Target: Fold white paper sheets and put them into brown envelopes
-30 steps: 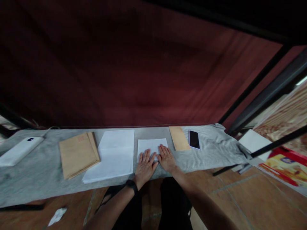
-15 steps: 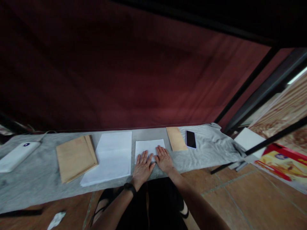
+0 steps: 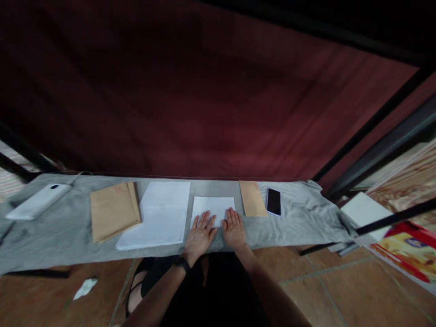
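Note:
A folded sheet of white paper (image 3: 214,205) lies in front of me on the grey cloth. Flat on its near left part rests my left hand (image 3: 200,236), fingers spread, a dark band at the wrist. My right hand (image 3: 234,228) lies on the paper's near right edge with its fingers stretched out. Between the two hands is a small gap where the paper shows. To the right lies a single brown envelope (image 3: 253,198), apart from my right hand. Larger white sheets (image 3: 166,213) lie to the left of my left hand.
Several brown envelopes (image 3: 114,211) overlap the white sheets on the left. Beyond them lies a white device (image 3: 39,202) with a cable. A phone (image 3: 274,201) is right of the single envelope. A dark red curtain (image 3: 218,113) hangs behind the cloth-covered surface (image 3: 299,227).
My hands have moved slightly apart along the folded paper, the right one towards its right edge. The camera view has shifted a little.

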Tool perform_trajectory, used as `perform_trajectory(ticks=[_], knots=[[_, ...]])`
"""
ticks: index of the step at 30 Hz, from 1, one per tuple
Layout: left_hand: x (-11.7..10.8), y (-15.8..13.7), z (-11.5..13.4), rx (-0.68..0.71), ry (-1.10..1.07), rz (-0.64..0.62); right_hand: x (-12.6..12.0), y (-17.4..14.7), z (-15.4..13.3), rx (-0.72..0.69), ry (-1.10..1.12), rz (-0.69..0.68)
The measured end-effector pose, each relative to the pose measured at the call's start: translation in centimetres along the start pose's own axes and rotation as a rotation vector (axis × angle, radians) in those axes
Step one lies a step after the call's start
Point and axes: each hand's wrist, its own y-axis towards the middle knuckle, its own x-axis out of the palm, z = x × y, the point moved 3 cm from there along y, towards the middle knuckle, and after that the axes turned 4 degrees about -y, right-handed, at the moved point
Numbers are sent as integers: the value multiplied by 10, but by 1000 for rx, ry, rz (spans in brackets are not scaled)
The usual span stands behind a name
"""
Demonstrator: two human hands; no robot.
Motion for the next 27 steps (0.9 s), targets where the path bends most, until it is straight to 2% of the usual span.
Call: perform_trajectory(ticks=[3, 5, 7, 12, 14, 19, 27], knots=[[1, 0, 0, 1, -4, 5, -2, -6, 2, 29, 44, 84], [0, 0, -1, -4, -3, 4, -4, -6, 0, 45, 69, 90], [-1, 1, -1, -8, 5, -5, -5, -2, -7, 27, 86, 50], [0, 1, -1, 21, 34, -62, -2, 4, -38, -155, 125, -95], [1, 0, -1, 19, 39, -64, -1, 3, -42, -156, 117, -116], [4, -7, -2, -75, 44, 13, -3, -7, -25, -78, 57, -84], [8, -39, -2, -234, 24, 164, -6, -28, 9, -39, -22, 75]])
